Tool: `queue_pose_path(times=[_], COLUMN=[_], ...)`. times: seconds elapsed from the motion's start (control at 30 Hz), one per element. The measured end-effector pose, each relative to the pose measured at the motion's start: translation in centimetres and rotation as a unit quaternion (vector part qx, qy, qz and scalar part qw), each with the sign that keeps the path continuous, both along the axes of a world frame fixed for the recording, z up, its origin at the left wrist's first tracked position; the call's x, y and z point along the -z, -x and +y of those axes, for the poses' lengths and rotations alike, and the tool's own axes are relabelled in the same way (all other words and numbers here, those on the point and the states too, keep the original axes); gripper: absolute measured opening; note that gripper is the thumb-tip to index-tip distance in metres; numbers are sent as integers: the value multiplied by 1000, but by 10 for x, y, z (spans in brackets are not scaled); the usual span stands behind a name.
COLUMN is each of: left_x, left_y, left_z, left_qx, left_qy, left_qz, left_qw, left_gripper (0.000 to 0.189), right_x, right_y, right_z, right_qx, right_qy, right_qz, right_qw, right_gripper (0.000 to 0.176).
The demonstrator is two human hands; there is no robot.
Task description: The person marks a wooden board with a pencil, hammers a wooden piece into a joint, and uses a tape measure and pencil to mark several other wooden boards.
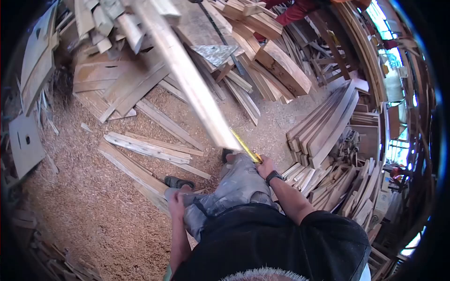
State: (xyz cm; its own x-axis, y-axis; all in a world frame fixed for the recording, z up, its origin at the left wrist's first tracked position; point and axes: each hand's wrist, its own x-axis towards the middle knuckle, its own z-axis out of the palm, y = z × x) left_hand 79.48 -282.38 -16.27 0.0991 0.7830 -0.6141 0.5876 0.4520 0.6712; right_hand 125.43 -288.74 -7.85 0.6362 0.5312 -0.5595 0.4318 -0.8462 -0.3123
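My right hand [266, 165] is closed around a tape measure [257, 159], beside my right knee. Its yellow blade [243, 143] is pulled out a short way, along the near end of a long pale board [190, 84]. That board slants up and away to the top left, raised above the floor and partly blurred. My left hand [176, 204] hangs low against my left trouser leg [206, 203]; its fingers are too small and indistinct to read. A dark watch [273, 176] sits on my right wrist.
Sawdust and shavings [84, 201] cover the floor. Loose boards [147, 149] lie ahead of my left foot [179, 182]. Stacked planks [323, 126] and offcuts [347, 182] stand at the right. Thick beams [283, 70] rise ahead, with a person in red trousers [297, 11] behind them.
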Motion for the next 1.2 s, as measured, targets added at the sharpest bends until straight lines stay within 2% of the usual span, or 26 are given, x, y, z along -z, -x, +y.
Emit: queue_pose_path(times=[0.03,0.1,0.13,0.17,0.23,0.27,0.37,0.4,0.47,0.53,0.57,0.6,0.63,0.73,0.8,0.83,0.9,0.93,1.0,1.03,1.13,1.17,1.2], left_x=[-25,-30,-39,-48,-63,-73,-91,-89,-89,-87,-83,-68,-77,-89,-59,-50,-42,-42,-39,-36,-28,-22,-16], left_y=[-33,-91,-123,-156,-216,-241,-297,-306,-319,-326,-330,-330,-339,-353,-348,-343,-350,-352,-360,-364,-389,-404,-422], left_z=[26,47,56,65,77,77,95,95,99,113,117,120,127,151,152,147,155,155,158,157,170,178,188], left_qx=[63,135,165,194,203,204,212,205,195,249,250,245,239,276,272,284,180,176,225,261,310,313,256], left_qy=[54,71,68,65,75,79,44,41,37,36,36,15,-4,37,-44,-34,-19,10,22,33,24,23,91], left_qz=[-37,-57,-81,-104,-156,-145,-135,-126,-109,-34,-32,-22,-11,19,33,27,-88,-78,-53,-23,-30,-36,-79], left_qw=[996,987,981,973,964,965,967,970,974,967,967,969,971,960,961,958,980,981,973,965,950,949,959], left_gripper=[50,52,52,53,49,49,50,49,49,47,47,45,43,37,40,40,42,43,41,39,38,38,39], right_x=[1,8,8,16,34,35,9,33,30,24,18,8,6,19,-5,-8,-8,-10,-16,-24,-34,-35,-39], right_y=[-10,-42,-53,-73,-108,-121,-158,-173,-194,-207,-211,-216,-219,-226,-227,-224,-226,-227,-229,-231,-236,-241,-246], right_z=[-3,-21,-27,-28,-53,-58,-51,-65,-72,-76,-82,-83,-88,-118,-114,-115,-108,-107,-98,-96,-85,-80,-74], right_qx=[5,25,70,69,116,136,134,144,144,160,161,208,253,203,200,212,331,340,402,405,444,444,458], right_qy=[-5,-106,-146,-150,-144,-168,-174,-204,-209,-217,-218,-200,-179,-176,-166,-156,-226,-226,-261,-261,-299,-301,-304], right_qz=[9,-30,-21,-9,9,21,36,56,66,56,58,86,114,54,39,33,91,84,105,101,98,92,83], right_qw=[1000,994,987,986,983,976,975,967,965,961,961,954,944,962,965,964,911,909,871,870,839,839,831], right_gripper=[32,33,27,27,19,12,11,11,12,13,13,15,18,16,15,15,12,12,12,12,12,12,12])
